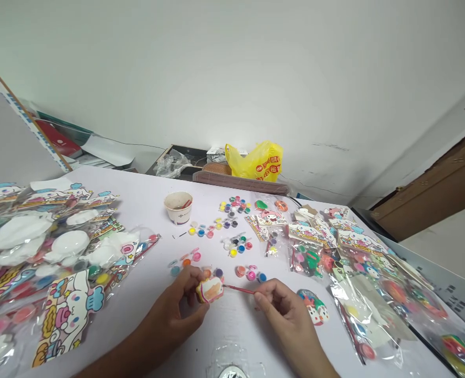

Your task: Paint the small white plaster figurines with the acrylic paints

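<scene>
Between its thumb and fingers my left hand (179, 304) grips a small plaster figure (211, 290), its rim yellow and its face partly painted orange and pink. My right hand (283, 310) pinches a thin red paintbrush (240, 289) whose tip points left and meets the figure's right edge. Just beyond the hands are small paint pots, among them a trio with a pink pot (251, 274) and a strip with an orange pot (186, 262). A painted figure (313, 306) lies on the table to the right of my right hand.
A paper cup (178, 207) with a brush in it stands farther back. Bagged plaster kits (67, 247) crowd the left side; more painted pieces in bags (374, 304) cover the right. Behind the table are a yellow plastic bag (256, 161) and the wall.
</scene>
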Action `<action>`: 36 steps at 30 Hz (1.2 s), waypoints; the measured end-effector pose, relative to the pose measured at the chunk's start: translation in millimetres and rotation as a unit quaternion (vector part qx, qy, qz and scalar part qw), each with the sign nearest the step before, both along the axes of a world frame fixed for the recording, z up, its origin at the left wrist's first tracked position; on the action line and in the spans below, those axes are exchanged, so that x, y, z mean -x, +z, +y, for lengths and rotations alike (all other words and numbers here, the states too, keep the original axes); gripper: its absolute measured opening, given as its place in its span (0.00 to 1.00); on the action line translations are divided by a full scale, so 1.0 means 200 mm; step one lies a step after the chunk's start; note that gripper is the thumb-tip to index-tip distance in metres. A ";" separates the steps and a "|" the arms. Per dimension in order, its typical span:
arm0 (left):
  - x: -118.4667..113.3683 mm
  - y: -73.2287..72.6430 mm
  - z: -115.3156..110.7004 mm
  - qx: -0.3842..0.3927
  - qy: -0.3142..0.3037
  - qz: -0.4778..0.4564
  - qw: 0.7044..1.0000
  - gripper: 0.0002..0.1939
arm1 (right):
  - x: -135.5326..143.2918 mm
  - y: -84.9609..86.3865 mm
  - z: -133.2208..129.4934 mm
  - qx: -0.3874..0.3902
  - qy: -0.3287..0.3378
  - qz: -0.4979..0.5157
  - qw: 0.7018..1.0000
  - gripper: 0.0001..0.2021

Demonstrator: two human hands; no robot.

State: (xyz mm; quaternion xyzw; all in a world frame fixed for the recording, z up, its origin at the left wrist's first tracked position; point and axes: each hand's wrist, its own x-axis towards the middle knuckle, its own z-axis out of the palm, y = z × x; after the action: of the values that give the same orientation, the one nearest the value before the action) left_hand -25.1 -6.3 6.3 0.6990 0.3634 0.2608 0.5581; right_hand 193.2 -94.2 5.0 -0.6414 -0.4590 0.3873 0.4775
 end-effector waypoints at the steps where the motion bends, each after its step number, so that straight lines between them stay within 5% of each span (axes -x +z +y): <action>1: 0.00 0.00 0.00 0.002 -0.001 -0.001 1.000 0.09 | 0.00 0.00 0.00 0.001 0.003 -0.003 1.000 0.16; 36: 0.00 -0.02 0.00 -0.014 -0.009 0.014 1.000 0.09 | 0.01 0.02 -0.01 0.000 0.009 -0.044 0.999 0.16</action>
State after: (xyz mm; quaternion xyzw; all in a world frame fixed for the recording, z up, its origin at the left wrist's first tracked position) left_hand -25.4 -6.2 1.7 0.7137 0.3613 0.2507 0.5452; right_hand 192.2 -95.4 8.0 -0.6535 -0.4858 0.3627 0.4533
